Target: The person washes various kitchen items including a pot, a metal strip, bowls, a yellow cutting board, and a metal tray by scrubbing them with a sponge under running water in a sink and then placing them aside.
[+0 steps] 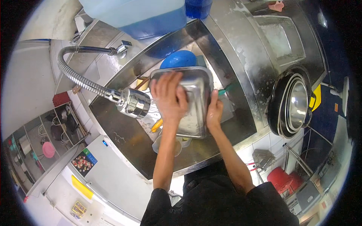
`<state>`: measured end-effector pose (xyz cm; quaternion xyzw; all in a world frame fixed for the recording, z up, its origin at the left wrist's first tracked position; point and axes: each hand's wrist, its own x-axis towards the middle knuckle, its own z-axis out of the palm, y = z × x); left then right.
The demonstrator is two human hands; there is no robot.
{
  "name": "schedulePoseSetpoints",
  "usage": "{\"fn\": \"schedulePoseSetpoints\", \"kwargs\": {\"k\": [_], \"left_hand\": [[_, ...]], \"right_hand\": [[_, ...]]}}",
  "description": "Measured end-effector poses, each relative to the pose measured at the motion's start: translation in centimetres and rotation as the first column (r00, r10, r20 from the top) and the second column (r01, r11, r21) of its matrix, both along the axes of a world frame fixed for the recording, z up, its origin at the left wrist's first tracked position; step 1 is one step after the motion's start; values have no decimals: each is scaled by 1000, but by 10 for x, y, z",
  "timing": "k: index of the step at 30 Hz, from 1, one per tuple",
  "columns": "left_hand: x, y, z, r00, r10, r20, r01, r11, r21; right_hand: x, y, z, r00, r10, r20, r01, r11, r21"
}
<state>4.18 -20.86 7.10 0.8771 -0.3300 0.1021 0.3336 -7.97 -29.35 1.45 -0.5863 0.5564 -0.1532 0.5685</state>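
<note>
A rectangular stainless steel pan (193, 104) is held tilted over the sink (113, 127). My right hand (214, 111) grips its right edge, thumb on the near face. My left hand (169, 97) lies over the pan's left part, blurred, fingers spread; whether it holds anything beneath is hidden. Water runs from the chrome faucet head (135, 104) on a flexible metal hose (77, 80), just left of my left hand. Behind the pan sits a blue bowl (178, 59). Below it are a yellow-handled utensil (157, 125) and a translucent plastic container (175, 147).
A large translucent container of blue liquid (147, 19) and a blue container (198, 8) stand behind the sink. Nested metal pots and bowls (295, 103) rest at the right, below another basin (280, 39). Red plastic containers (282, 178) are lower right.
</note>
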Motion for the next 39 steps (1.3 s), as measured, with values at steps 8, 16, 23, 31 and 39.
{"fn": "schedulePoseSetpoints", "kwargs": {"k": [8,16,23,31,39], "left_hand": [[-51,62,-16,874,159,-460,-246,959,-137],[-54,84,10,457,130,-880,-481,868,-121],[-44,41,57,321,-76,-944,-324,928,-185],[-60,33,28,733,28,-680,-179,972,-153],[-16,45,-19,649,34,-760,-358,895,-265]], "right_hand": [[5,-37,13,946,-243,216,122,880,459],[22,-55,12,987,-42,156,-62,791,609],[-6,-53,-32,980,94,175,-184,764,618],[24,7,80,863,413,289,-475,859,190],[-31,14,28,945,166,281,-316,684,658]]}}
